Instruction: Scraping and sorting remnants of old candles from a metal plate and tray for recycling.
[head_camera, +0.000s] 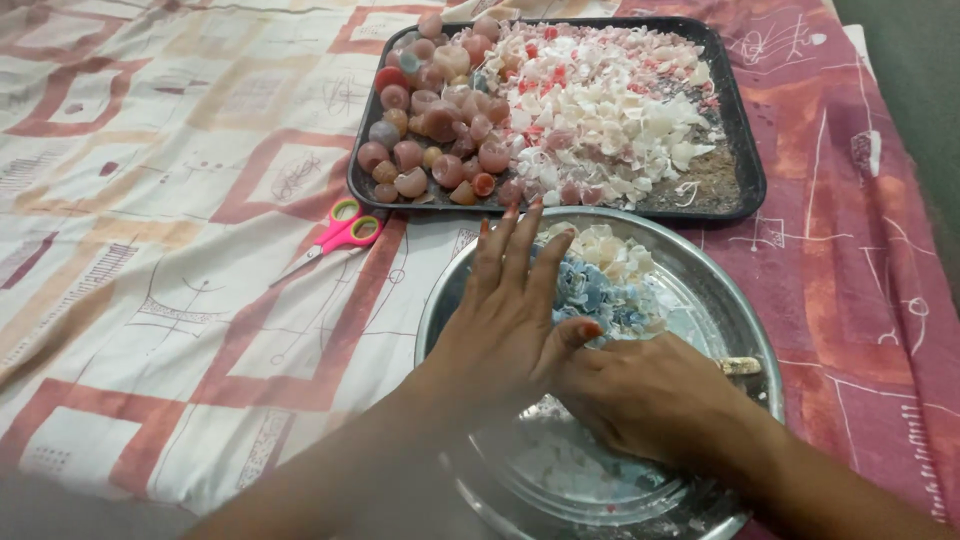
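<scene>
**Both hands gathering shell chips in the steel plate**

Nearest, the round steel plate (752, 340) sits on the patterned cloth (150, 230). The left hand (505, 320) lies flat, fingers spread wide and holding nothing, palm against the near side of the pile of blue and cream chips (605, 280). The right hand (650, 395) is curled low against the plate bed just beside the pile; whether it grips anything I cannot tell, though a pale stub shows past its knuckles.

Judgement: sweeping is best done with the palms kept low and flat, the two hands closing from opposite sides, so chips stay within the rim.

Further off, pink-handled scissors (340, 232) lie left of the plate. Beyond, a black tray (738, 130) carries round pinkish shells (435, 120) at left and white and red fragments (610, 100) at right.
</scene>
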